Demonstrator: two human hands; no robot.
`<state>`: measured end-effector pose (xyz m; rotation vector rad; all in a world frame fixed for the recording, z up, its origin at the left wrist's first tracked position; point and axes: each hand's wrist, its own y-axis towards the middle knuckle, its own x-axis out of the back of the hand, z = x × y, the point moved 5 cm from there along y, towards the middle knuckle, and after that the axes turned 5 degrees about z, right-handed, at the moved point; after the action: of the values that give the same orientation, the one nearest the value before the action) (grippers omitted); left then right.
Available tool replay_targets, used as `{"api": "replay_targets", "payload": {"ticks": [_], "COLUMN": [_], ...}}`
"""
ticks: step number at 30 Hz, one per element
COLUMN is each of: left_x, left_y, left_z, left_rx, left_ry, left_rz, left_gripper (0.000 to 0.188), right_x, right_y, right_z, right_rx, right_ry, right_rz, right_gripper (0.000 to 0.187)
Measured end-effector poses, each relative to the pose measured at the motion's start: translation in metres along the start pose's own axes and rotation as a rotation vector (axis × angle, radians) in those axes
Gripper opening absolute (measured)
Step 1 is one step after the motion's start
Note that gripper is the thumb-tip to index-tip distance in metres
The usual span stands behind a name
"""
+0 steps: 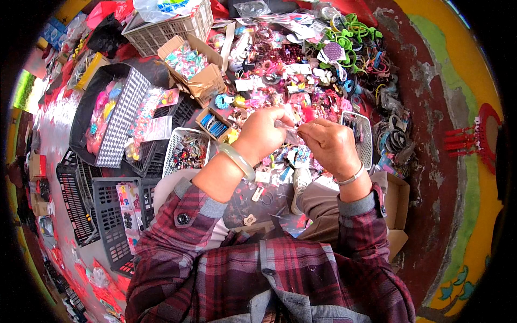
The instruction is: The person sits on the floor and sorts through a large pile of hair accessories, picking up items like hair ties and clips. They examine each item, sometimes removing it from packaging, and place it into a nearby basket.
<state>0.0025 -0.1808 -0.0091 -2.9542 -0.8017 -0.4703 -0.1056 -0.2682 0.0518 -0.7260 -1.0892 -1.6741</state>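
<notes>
My left hand [260,133], with a pale bangle on its wrist, is closed, thumb and fingers pinched together. Facing it, my right hand [329,144] also pinches, a thin metal bracelet at its wrist. Between the two sets of fingertips is a small piece of clear plastic [292,135], apparently a little bag; its contents cannot be made out. Both hands hang above a heap of hair accessories [301,97], mostly pink and red, with green hair bands [350,40] at its far right. Below the hands lies a blue-patterned card [302,156].
White baskets of small items stand left [171,156] and right [368,153] of my hands. Farther left are an open cardboard box [212,81], a houndstooth-patterned box [123,116] and dark plastic crates [105,215]. A beige crate [177,33] stands behind. An empty carton [397,204] sits by my right knee.
</notes>
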Motion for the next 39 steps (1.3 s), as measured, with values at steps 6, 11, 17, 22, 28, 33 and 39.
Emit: {"api": "replay_targets", "payload": {"ticks": [6,11,17,22,28,33,39], "left_x": [-0.004,-0.008,0.006,0.010,0.010,0.009,0.010], "left_y": [-0.003,-0.003,0.001,0.002,0.003,0.004,0.003], "left_z": [-0.005,-0.001,0.018,0.022,0.017,0.018,0.016], "left_rx": [-0.087,0.092,0.135,0.205,0.113,0.130,0.129], "left_ry": [0.251,0.292,0.255,0.280,0.282,0.280,0.286], "left_rz": [0.035,0.271,0.146,0.178,0.155,0.153,0.144], "left_gripper": [0.015,0.015,0.019,0.021,0.019,0.020,0.020], "right_x": [-0.007,-0.024,-0.018,-0.007,0.001,0.003,0.003], "right_y": [-0.002,-0.011,-0.014,-0.006,-0.004,-0.006,-0.007], "right_z": [-0.014,-0.045,-0.074,-0.059,-0.050,-0.046,-0.044], "right_rx": [-0.049,-0.543,-0.660,-0.443,-0.363,-0.396,-0.397], "right_ry": [0.129,0.751,1.620,1.825,1.796,1.819,1.791], "right_rz": [0.118,0.341,-0.028,-0.031,-0.017,0.002,0.046], "right_gripper": [0.006,0.014,0.026,0.044,0.046,0.046,0.037]}}
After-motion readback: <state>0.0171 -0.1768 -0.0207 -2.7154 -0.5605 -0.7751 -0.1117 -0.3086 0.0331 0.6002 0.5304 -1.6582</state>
